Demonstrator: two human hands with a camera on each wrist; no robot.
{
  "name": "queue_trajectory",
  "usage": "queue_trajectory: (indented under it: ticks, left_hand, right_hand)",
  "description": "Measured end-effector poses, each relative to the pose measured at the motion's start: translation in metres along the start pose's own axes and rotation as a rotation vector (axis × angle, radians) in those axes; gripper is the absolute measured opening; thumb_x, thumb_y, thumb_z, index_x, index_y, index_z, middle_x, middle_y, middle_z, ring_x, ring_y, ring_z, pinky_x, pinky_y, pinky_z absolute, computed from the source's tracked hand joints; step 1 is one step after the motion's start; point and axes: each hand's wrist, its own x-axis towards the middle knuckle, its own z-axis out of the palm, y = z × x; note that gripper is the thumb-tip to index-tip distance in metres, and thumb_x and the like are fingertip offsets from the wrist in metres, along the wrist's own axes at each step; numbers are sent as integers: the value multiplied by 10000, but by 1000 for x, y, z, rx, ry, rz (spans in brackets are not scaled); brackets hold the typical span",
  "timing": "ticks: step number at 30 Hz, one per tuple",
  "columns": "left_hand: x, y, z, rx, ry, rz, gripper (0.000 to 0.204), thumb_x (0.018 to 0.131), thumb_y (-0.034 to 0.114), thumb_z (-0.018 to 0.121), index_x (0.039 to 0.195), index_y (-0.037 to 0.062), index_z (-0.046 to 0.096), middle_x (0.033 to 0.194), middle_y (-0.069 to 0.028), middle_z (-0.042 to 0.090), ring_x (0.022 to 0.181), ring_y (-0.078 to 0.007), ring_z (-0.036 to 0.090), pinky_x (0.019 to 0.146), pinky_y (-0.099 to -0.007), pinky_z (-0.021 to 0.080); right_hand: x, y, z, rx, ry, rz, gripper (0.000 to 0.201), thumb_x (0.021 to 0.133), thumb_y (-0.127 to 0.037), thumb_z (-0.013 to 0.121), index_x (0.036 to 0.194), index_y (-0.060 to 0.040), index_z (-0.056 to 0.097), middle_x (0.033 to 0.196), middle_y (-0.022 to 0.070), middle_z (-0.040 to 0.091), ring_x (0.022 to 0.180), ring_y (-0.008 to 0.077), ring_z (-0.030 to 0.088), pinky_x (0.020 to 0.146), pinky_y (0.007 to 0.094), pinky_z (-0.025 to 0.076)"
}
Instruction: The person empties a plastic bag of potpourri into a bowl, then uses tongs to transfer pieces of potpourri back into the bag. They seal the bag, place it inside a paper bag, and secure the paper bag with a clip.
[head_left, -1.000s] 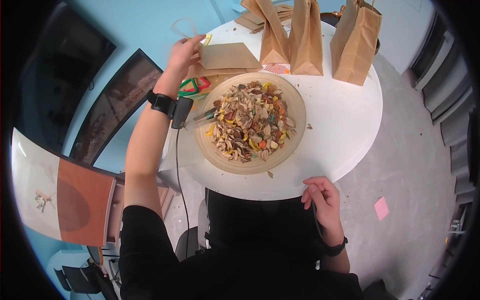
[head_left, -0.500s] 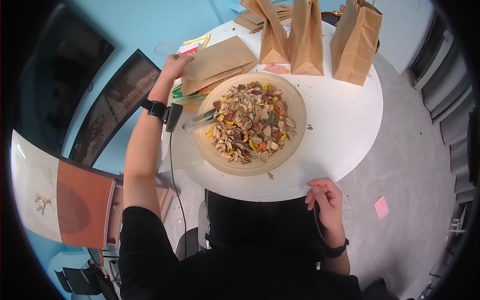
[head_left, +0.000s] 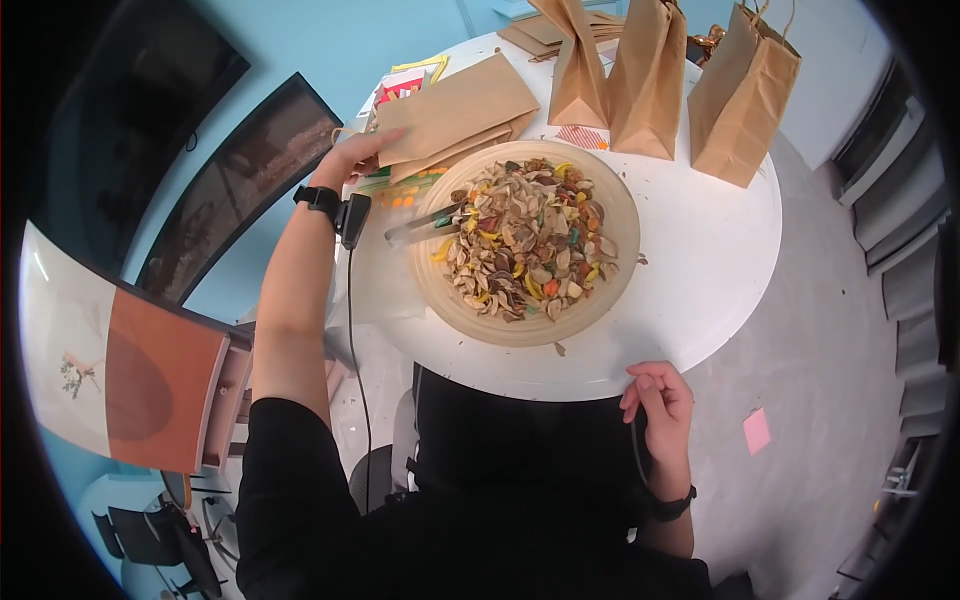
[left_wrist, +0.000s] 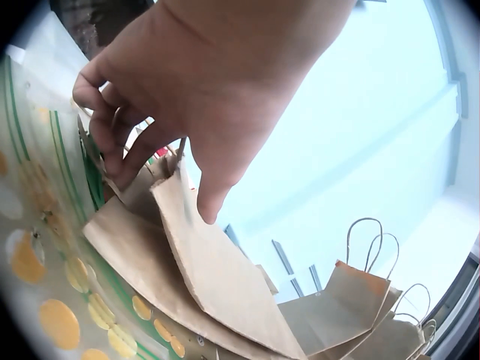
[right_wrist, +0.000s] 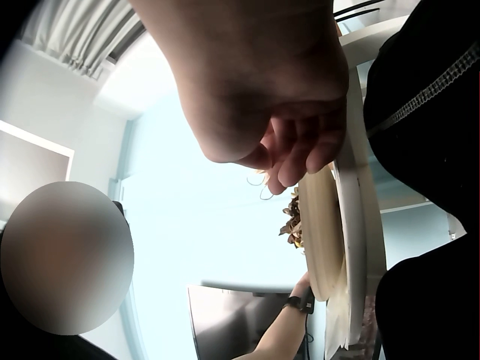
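Observation:
At the table's left rear, my left hand pinches the mouth end of a flattened brown paper bag. In the left wrist view the thumb lies along the outer face of the bag, with the curled fingers at its open edge. A round wooden tray heaped with dried potpourri stands in front of me, and metal tongs lean into the heap. My right hand hangs loosely curled at the front table edge, holding nothing.
Several upright brown paper bags line the back of the white table. More flat bags lie behind them. Under the held bag is a clear plastic pouch with orange dots. A cable hangs from the left wrist camera.
My left hand has drawn the flat bag toward me and down from the back left, uncovering a red and white packet behind it. The right hand stays at the table edge.

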Motion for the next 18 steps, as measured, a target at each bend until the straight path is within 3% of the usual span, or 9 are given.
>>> queue_trajectory:
  ticks: [5,8,9,11,14,18]
  left_hand:
    - [18,-10,3,-87,-30,60,528,653,733,725,780,229,633,664,64,430,594,-72,299,627,-279,216]
    - [41,-14,-4,-96,-9,48,474,693,605,767,881,184,654,752,31,531,632,-94,431,638,-319,313]
    - [46,-15,-4,-122,100,110,433,702,529,777,893,159,657,766,22,546,640,-104,463,668,-336,361]
    - [23,6,-7,-172,318,236,360,721,377,797,918,108,662,795,5,575,656,-123,528,729,-370,456]
    - [11,39,-29,-368,162,341,410,759,305,734,1048,28,642,952,-67,632,851,-210,635,840,-438,508]
    - [-43,105,-36,-443,166,583,442,809,296,665,1123,-5,590,1015,-131,638,1062,-262,611,853,-465,556]
  right_hand:
    - [1,0,4,-7,12,9,174,997,-43,461,1075,26,600,738,67,614,595,85,536,562,199,435]
    - [2,1,6,-4,12,10,174,996,-41,459,1074,25,600,739,69,614,590,85,533,562,199,434]
    - [2,1,6,-6,11,10,174,996,-41,459,1073,25,599,738,69,615,588,84,532,562,198,433]
    - [3,1,7,-10,11,7,174,995,-42,458,1072,24,599,736,70,616,584,83,530,561,198,431]
    - [4,3,7,-17,27,16,175,994,-43,458,1072,23,599,731,70,617,568,82,526,553,196,426]
    - [5,5,7,-12,41,17,175,994,-46,457,1069,19,601,728,66,619,550,80,520,541,194,418]
